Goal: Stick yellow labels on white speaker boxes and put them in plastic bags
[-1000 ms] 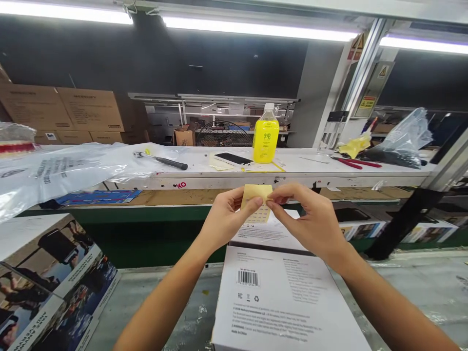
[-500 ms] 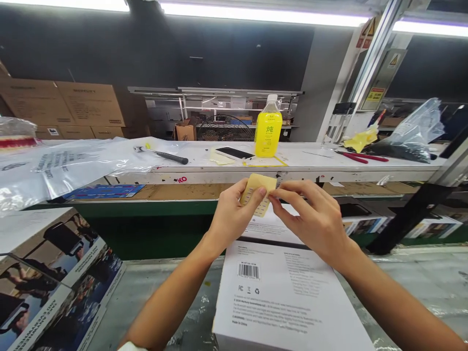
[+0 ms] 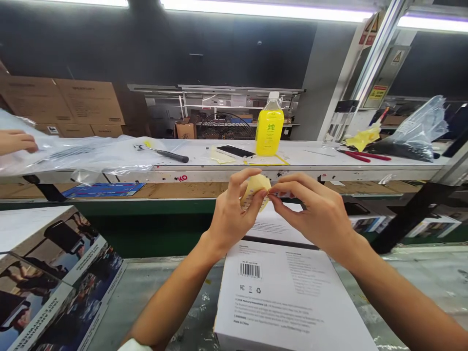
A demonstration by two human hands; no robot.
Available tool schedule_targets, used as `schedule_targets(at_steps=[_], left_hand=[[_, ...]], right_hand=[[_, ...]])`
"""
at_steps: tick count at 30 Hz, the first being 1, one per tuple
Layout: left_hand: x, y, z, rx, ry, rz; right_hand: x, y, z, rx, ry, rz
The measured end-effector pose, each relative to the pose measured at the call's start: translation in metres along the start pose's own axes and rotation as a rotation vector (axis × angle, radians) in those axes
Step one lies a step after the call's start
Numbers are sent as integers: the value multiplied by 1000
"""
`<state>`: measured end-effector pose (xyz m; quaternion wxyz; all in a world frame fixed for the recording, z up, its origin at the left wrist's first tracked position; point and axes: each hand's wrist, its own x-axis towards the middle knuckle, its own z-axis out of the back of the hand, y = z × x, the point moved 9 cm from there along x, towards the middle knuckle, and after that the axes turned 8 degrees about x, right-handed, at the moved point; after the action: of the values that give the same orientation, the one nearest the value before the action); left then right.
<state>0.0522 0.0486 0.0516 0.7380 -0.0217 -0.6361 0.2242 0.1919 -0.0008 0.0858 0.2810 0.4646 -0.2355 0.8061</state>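
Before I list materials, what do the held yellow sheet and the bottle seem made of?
The yellow sheet looks like thin matt paper, since it is visibly bent. The bottle is probably glossy plastic: its neck is see-through, though glass isn't ruled out.

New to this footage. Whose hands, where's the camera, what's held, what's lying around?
No machine: these are a person's two bare hands, filmed by one head-worn camera looking forward and down. The left hand holds a small yellow sheet with rows of print; the right hand pinches at its edge. Below sits a white box with a barcode. On the shelf ahead are a bottle of yellow liquid, a dark phone-like slab, a black-handled tool and plastic sheeting. Another person's hand shows at far left.
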Motion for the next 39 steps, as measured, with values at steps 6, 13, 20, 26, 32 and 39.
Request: schedule_targets(at_steps=[6, 13, 20, 26, 32, 39], left_hand=[[0, 13, 16, 28, -57, 132], [-75, 105, 58, -390, -314, 705], [-158, 123, 58, -410, -245, 942], [-144, 114, 66, -356, -227, 863], [-123, 109, 63, -394, -180, 800], [-85, 88, 71, -286, -135, 607]], right_hand=[[12, -1, -8, 155, 100, -79], [-4, -21, -106, 674, 770, -622], [-18, -13, -141, 555, 1091, -592], [-15, -9, -139, 449, 1096, -568], [-12, -5, -132, 399, 979, -551], [1, 12, -129, 228, 957, -310]])
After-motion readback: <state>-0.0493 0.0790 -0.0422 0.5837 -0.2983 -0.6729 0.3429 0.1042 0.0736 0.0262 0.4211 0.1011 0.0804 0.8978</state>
